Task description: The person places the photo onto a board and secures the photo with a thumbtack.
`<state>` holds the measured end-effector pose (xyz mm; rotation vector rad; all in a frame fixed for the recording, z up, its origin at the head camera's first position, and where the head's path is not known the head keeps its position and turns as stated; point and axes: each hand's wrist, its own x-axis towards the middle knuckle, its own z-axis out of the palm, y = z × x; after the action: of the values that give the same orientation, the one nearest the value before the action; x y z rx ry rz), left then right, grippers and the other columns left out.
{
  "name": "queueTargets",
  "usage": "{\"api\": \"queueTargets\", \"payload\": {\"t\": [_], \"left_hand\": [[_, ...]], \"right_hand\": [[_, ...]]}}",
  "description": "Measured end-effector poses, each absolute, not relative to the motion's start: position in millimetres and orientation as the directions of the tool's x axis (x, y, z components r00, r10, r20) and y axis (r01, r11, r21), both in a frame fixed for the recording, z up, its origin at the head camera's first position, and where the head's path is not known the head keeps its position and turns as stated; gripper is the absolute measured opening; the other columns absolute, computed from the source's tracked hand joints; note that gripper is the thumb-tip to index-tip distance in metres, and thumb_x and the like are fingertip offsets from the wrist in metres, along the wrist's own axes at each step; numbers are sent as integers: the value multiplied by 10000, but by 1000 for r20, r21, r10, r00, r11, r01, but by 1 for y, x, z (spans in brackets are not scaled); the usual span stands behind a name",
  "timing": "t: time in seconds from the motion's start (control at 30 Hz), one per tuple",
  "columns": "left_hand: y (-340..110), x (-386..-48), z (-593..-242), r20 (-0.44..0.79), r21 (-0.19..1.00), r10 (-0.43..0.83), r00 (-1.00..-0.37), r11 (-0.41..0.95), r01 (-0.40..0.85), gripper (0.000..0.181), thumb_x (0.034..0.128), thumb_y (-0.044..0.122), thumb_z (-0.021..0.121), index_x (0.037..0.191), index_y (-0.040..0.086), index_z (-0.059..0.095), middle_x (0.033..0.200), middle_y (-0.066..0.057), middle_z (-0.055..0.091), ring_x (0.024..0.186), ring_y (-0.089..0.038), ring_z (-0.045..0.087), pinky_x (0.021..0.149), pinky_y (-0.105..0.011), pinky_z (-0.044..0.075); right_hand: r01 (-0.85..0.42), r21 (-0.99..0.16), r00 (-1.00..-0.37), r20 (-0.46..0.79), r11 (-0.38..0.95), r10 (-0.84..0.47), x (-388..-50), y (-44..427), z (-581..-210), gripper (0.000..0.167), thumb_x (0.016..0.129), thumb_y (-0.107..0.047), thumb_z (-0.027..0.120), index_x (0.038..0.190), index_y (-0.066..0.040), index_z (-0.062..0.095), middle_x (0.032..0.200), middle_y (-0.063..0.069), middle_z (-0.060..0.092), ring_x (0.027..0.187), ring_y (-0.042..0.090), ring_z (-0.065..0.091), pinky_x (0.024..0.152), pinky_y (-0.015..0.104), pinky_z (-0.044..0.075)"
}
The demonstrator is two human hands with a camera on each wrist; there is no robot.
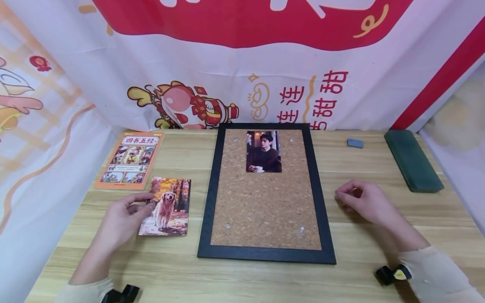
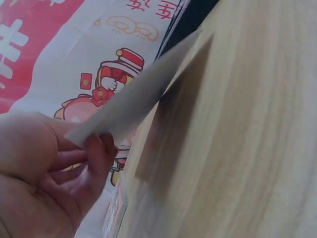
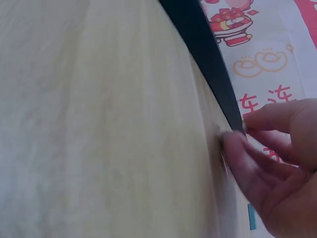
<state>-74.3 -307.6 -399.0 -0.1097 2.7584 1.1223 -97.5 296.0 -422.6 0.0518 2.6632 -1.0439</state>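
Toward the bench's [image 1: 170, 273] far edge, the portrait [image 1: 264, 151] lies on the corkboard [image 1: 261, 206]; the dog photo [image 1: 175, 212], pinched by the left hand [image 1: 122, 219] nearer the left edge, isn't there yet. Whether the curled right hand [image 1: 366, 203] holds anything, I cannot tell.

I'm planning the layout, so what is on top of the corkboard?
The corkboard holds a photo of a person near its top edge and small shiny bits towards its corners. What the photo covers cannot be seen.
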Motion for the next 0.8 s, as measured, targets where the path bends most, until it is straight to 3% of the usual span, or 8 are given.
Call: {"api": "queueTargets", "payload": {"t": [0.1, 0.2, 0.5, 0.8], "left_hand": [[-306, -74, -397, -136, 725, -9, -991, 680, -105, 408, 1085, 195, 655, 1463, 42, 640, 1276, -272, 742, 938, 74, 688, 765, -186, 611], [-303, -75, -393, -101, 746, -10, -995, 661, -82, 365, 1098, 196, 632, 1430, 49, 676, 1290, -257, 747, 939, 136, 666, 794, -144, 596], [-289, -78, -388, -155, 797, 34, -987, 594, -105, 393, 1082, 212, 676, 1446, 65, 671, 1320, -213, 743, 976, 91, 695, 834, -154, 603], [-259, -86, -385, -202, 881, 152, -967, 460, -112, 459, 1063, 150, 681, 1500, 39, 590, 1331, -258, 732, 1012, -37, 772, 879, -232, 633]], "right_hand": [[100, -699, -970, -227, 708, -87, -97, 294, -418, 185, 1060, -189, 712, 1169, -48, 761, 1088, 116, 805, 826, 158, 716, 707, 240, 620], [102, -735, -970, -224, 670, -98, -96, 292, -414, 188, 1051, -187, 726, 1164, -40, 755, 1101, 133, 815, 831, 141, 750, 729, 249, 640], [121, -775, -966, -237, 621, -107, -95, 287, -408, 283, 1056, -220, 721, 1272, -37, 725, 1055, 129, 795, 806, 158, 731, 708, 279, 636], [132, -814, -960, -247, 566, -130, -98, 277, -405, 322, 1065, -290, 705, 1200, -2, 745, 942, 107, 773, 763, 176, 728, 692, 305, 645]]}}
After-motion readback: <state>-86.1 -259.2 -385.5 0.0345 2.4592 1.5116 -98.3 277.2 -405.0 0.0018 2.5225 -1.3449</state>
